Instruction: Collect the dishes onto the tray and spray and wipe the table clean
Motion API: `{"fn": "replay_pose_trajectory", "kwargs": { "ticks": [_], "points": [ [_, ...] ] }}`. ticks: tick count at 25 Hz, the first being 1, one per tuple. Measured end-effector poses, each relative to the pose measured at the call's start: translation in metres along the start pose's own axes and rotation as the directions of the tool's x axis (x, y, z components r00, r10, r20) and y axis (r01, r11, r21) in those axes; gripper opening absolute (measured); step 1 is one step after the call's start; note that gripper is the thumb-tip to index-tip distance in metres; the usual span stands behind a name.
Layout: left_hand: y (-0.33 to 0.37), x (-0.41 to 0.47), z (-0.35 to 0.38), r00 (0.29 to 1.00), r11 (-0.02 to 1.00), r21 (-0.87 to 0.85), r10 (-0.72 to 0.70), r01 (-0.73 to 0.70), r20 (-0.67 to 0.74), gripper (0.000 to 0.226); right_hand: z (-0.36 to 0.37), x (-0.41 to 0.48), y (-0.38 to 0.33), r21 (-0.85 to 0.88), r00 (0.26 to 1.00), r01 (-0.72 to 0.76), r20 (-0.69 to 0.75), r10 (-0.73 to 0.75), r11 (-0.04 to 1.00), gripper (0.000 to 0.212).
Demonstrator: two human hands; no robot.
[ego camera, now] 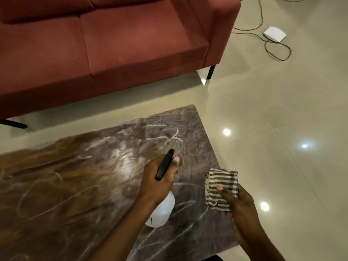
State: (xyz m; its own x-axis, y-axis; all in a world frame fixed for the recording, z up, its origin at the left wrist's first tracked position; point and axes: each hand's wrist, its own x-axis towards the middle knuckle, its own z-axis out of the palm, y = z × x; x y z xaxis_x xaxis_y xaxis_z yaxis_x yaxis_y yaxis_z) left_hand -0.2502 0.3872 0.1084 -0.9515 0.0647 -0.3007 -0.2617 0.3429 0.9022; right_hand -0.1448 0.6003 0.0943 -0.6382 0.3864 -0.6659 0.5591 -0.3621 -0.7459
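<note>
A low table with a glossy brown and grey marbled top fills the lower left, and wet smear streaks cover its right half. My left hand grips a white spray bottle with a black head, its nozzle aimed toward the table's far right corner. My right hand holds a folded black-and-white striped cloth just above the table's right edge. No dishes or tray are in view.
A red sofa stands on black legs just beyond the table's far edge. Glossy pale floor tiles spread to the right. A white box with a dark looped cable lies on the floor at the far right.
</note>
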Motion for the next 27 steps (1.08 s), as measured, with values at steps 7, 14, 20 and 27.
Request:
{"fn": "replay_pose_trajectory", "kwargs": {
  "ticks": [7,14,20,27],
  "points": [
    [-0.028,0.102,0.054,0.998,0.996,0.087,-0.028,0.033,-0.064,0.042,0.016,0.123,-0.009,-0.109,0.993,0.099,0.072,-0.092,0.989,0.03],
    [-0.052,0.144,0.08,0.98,0.986,0.081,-0.135,0.148,-0.144,0.049,0.028,0.192,-0.019,-0.208,0.975,0.216,0.097,-0.199,0.954,0.028],
    [-0.059,0.139,0.078,0.996,0.993,0.078,-0.082,0.083,-0.015,0.039,0.047,0.237,-0.036,-0.276,0.94,0.339,0.071,-0.332,0.899,0.029],
    [-0.052,0.152,0.084,0.994,0.996,0.047,-0.079,0.082,-0.07,0.053,0.088,0.298,-0.073,-0.38,0.859,0.492,0.067,-0.507,0.784,0.027]
  ]
}}
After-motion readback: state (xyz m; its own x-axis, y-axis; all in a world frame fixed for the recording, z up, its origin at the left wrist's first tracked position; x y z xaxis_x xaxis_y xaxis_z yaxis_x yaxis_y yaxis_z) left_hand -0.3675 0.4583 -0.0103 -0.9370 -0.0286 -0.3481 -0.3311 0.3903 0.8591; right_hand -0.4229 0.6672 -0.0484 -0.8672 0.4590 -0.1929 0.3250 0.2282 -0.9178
